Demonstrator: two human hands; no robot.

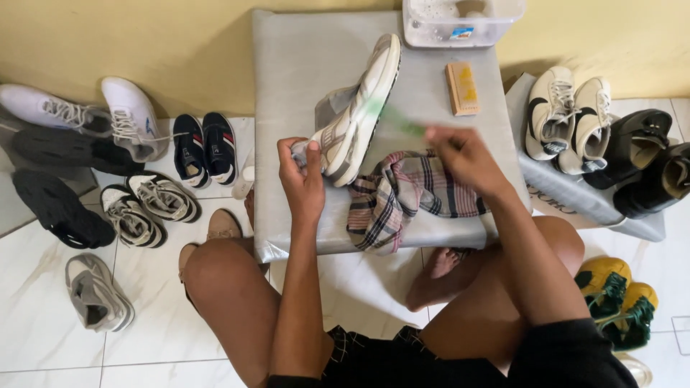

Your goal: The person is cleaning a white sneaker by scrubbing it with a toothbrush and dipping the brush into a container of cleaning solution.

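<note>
The white sneaker [356, 111] is held tilted on its side by the left hand [302, 176], gripped at the heel, over the grey pad [302, 65]. A green brush [395, 121] is pinched in the right hand [463, 154], so the sole edge is exposed. A plaid cloth [402, 197] lies beneath.

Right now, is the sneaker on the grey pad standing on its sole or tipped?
Tipped. The sneaker lies on its side, sole edge facing right; the left hand grips its heel end.
</note>
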